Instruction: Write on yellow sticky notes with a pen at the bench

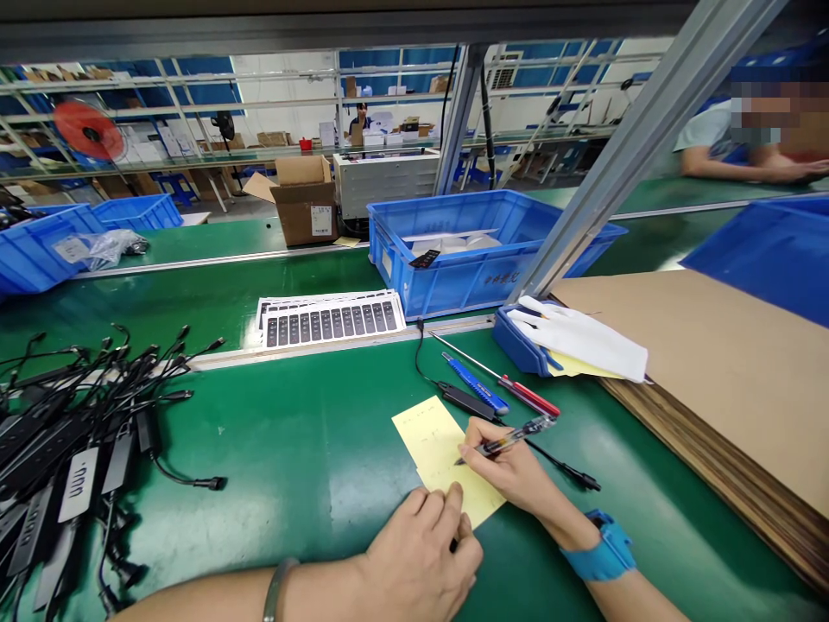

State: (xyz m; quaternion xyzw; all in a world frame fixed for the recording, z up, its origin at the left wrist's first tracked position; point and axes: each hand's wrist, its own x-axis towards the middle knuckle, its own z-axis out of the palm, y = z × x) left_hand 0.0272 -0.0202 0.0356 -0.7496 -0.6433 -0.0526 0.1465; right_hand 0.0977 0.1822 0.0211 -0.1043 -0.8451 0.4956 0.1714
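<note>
My right hand [518, 471], with a blue band on its wrist, is closed around a pen [511, 439]. The pen's tip meets a yellow sheet of paper [431, 432] that bears a few faint marks. Lying across the sheet's lower edge is my left hand [424, 549], its fingers curled; a small dark bit shows between them, too hidden to name. Just beyond the paper, a black cable with an inline box [466, 400], a blue utility knife [476, 384] and a red-handled screwdriver [528, 396] lie side by side on the green table [278, 475].
Black cabled devices [78, 458] are heaped at left. Label sheets [333, 321] lie before a blue crate [453, 285]. White gloves [576, 337] rest on a small blue bin [518, 345], beside stacked cardboard [712, 363]. A metal post [635, 147] slants overhead. Another person sits far right.
</note>
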